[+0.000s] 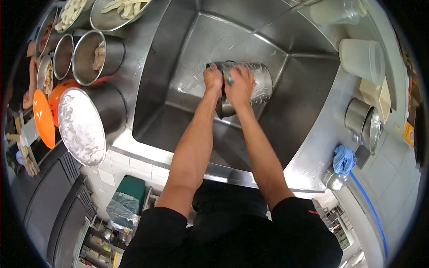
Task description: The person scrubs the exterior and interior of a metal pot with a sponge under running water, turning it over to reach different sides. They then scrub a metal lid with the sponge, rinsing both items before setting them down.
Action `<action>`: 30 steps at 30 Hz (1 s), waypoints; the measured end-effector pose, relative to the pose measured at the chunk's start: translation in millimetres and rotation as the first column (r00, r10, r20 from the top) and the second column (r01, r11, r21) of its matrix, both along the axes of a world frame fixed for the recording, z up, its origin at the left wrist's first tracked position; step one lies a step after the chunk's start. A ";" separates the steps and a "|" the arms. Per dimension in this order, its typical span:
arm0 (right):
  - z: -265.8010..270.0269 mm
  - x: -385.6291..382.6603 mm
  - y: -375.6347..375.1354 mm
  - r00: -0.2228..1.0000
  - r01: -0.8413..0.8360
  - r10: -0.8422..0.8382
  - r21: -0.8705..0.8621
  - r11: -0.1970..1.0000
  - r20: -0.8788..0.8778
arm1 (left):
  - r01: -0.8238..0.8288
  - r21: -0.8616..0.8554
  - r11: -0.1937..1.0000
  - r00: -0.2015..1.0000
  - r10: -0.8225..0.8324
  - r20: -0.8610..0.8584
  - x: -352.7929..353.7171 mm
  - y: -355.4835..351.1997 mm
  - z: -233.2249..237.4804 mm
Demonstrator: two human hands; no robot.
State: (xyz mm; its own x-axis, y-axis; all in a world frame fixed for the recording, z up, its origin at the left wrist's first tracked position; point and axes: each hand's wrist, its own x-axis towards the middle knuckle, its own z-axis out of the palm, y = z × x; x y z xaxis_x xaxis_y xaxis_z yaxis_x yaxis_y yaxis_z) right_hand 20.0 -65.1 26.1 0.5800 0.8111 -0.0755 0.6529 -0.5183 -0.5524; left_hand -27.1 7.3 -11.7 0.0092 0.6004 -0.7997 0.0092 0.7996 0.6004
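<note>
A cylindrical metal pot (262,85) lies tipped on its side in the steel sink (187,129), wet and streaked with suds. My left hand (213,78) is closed on its rim at the left end. Against the pot's outer wall, just right of the rim, my right hand (240,87) presses a scrubbing sponge (230,79); only a little green and yellow of it shows between the fingers. Above the pot, a thin stream of water runs down into the basin.
On the left counter stand a large pot of white powder (82,127), a metal pot with food (98,58), bowls of pale strips (120,11) and an orange lid (44,118). At right are a plastic tub (362,60), steel pots (359,118) and a blue cloth (344,160).
</note>
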 end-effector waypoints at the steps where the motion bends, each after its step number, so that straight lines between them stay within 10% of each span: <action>1: 5.2 -7.5 -15.3 0.998 0.010 -0.010 0.000 1.000 0.058 | 0.039 0.037 0.999 0.999 -0.040 0.018 -3.3 -3.8 -21.4; 10: -74.9 57.0 98.4 0.959 -0.258 0.153 -0.518 0.815 -0.237 | 0.188 0.099 0.977 0.982 -0.185 -0.032 -11.2 -29.6 -7.0; 18: 21.7 -0.6 -15.1 0.987 -0.084 0.098 -0.116 0.990 0.125 | -0.182 -0.329 0.926 0.978 0.205 0.033 26.3 39.3 -58.8; 28: 12.6 -11.7 -21.6 0.987 -0.066 0.066 -0.006 0.998 0.147 | -0.118 -0.327 0.937 0.986 0.150 0.073 18.5 43.9 -34.9; 30: 1.3 1.3 -5.3 0.991 -0.030 0.019 0.082 0.996 0.135 | 0.120 -0.153 0.981 0.972 -0.147 -0.182 18.3 32.6 -35.5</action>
State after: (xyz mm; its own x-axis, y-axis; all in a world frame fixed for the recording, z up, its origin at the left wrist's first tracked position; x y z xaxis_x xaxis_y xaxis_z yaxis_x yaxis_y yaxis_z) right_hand 21.4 -70.4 27.4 0.5601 0.8254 0.0703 0.7359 -0.4568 -0.4999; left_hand -8.8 39.8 -47.2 -0.0794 0.4861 -0.8703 0.2254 0.8592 0.4593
